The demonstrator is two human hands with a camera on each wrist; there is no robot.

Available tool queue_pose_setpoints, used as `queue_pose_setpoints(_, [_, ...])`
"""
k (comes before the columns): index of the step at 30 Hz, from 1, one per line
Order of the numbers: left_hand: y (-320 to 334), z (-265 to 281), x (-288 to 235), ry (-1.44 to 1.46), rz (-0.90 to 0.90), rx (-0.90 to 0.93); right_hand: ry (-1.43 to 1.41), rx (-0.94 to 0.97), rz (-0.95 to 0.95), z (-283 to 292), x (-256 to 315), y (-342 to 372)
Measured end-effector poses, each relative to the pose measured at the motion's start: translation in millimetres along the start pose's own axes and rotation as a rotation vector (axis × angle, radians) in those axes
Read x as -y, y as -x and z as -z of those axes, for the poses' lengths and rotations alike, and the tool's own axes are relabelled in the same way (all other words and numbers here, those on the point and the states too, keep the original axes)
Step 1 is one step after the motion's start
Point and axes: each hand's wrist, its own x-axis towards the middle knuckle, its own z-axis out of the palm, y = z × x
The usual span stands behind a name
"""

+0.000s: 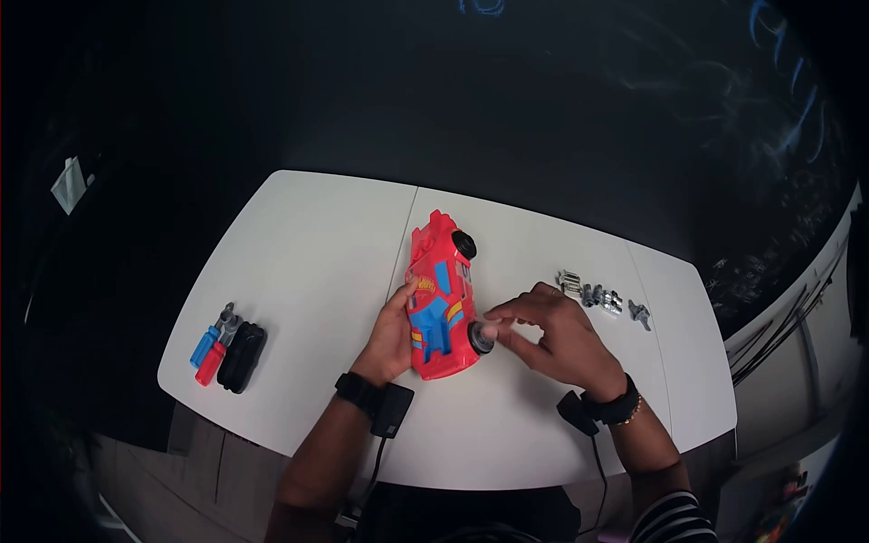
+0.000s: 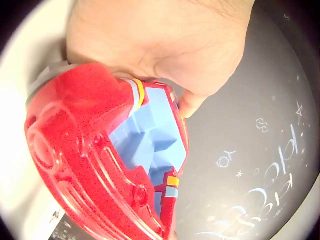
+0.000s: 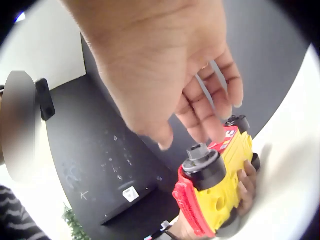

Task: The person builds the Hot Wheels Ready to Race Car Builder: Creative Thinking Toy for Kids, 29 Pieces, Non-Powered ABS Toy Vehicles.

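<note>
A red toy car [image 1: 441,362] with a blue top and yellow stripes is tilted on its side over the table, gripped by my left hand [image 1: 387,337]. In the right wrist view its yellow underside [image 3: 215,202] and black wheels show. A grey hub piece [image 3: 198,153] stands out from the near black wheel [image 3: 207,170]. My right hand [image 1: 566,342] hovers at this wheel, thumb and fingers spread apart around the hub's end with a gap between them. The left wrist view shows the left hand [image 2: 160,42] along the car's side, its fingertips mostly hidden.
On the white table [image 1: 299,235], several silver and grey parts [image 1: 602,299] lie to the right. At the left are a blue-handled tool [image 1: 206,347], a red-handled one [image 1: 210,364] and a black case [image 1: 242,357]. A dark chalkboard wall [image 1: 543,109] rises behind.
</note>
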Motion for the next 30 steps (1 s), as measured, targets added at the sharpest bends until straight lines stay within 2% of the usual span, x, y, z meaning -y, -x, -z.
queue_pose_setpoints(1, [0,0,0,0.001,0.000,-0.001,0.000,0.001,0.000,0,-2,0])
queue_pose_setpoints(3, [-1,0,0,0.013,0.019,0.002,-0.130,0.033,0.127,-1,-7,1])
queue_pose_setpoints(8, [2,-3,-3,-0.015,0.030,0.001,-0.133,0.125,-0.029,-1,-7,-1])
queue_pose_setpoints(10, [2,-3,-2,-0.020,0.030,-0.011,0.203,0.256,-0.166,1,-4,-4])
queue_pose_setpoints(14, [-2,2,1,-0.020,0.011,-0.006,0.090,0.127,-0.165,0,-5,-1])
queue_pose_setpoints(16, [-3,3,1,-0.020,0.005,0.004,-0.160,0.112,0.031,2,-10,1])
queue_pose_setpoints(20, [2,-4,-3,-0.039,0.026,0.008,-0.185,0.177,0.036,1,-16,3])
queue_pose_setpoints(23, [1,-2,-1,-0.045,0.005,-0.009,-0.195,0.189,-0.034,1,-12,2])
queue_pose_setpoints(28, [0,0,-1,-0.044,0.018,-0.009,0.048,0.113,0.141,-4,-13,3])
queue_pose_setpoints(30, [2,-5,-3,-0.044,0.009,0.009,0.092,0.073,0.147,-11,-13,6])
